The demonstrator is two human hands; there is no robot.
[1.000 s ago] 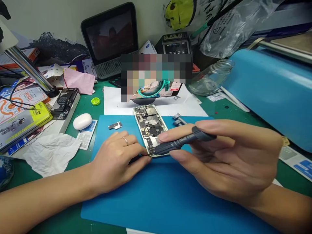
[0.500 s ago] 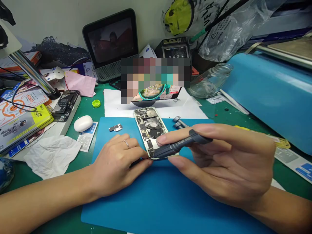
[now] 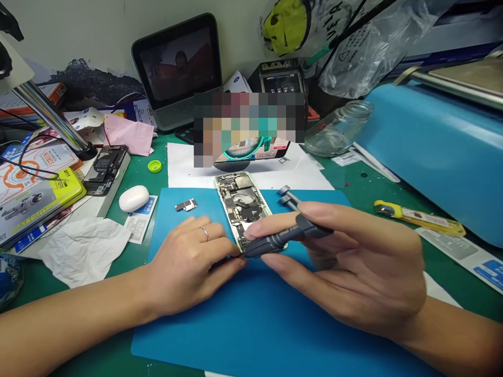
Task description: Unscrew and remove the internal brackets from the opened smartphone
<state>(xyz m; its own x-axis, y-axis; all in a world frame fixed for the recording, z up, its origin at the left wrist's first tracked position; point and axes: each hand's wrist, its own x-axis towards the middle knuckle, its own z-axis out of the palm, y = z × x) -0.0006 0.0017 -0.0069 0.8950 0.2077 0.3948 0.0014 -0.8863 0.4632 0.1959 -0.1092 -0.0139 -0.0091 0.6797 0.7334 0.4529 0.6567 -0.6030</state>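
An opened phone [image 3: 241, 201] with its circuit boards exposed lies on a blue work mat [image 3: 251, 314]. My right hand [image 3: 353, 267] is closed round a dark screwdriver [image 3: 283, 238], whose tip rests at the phone's near end. My left hand [image 3: 192, 262], a ring on one finger, presses on the mat with its fingertips pinched against the phone's lower left corner. A small metal bracket [image 3: 186, 205] lies on the mat left of the phone. Two grey parts [image 3: 288, 196] lie to its right.
A second opened phone [image 3: 104, 167], a white earbud case [image 3: 133, 198], crumpled tissue [image 3: 84, 248] and a yellow-green box [image 3: 39, 196] crowd the left. A small screen [image 3: 176, 68] stands behind, a glass jar [image 3: 338, 128] and a yellow knife [image 3: 416, 215] lie on the right beside a blue machine [image 3: 440, 141].
My right hand with the screwdriver has shifted slightly left, uncovering the yellow knife on the right. The left hand has stayed at the phone's corner.
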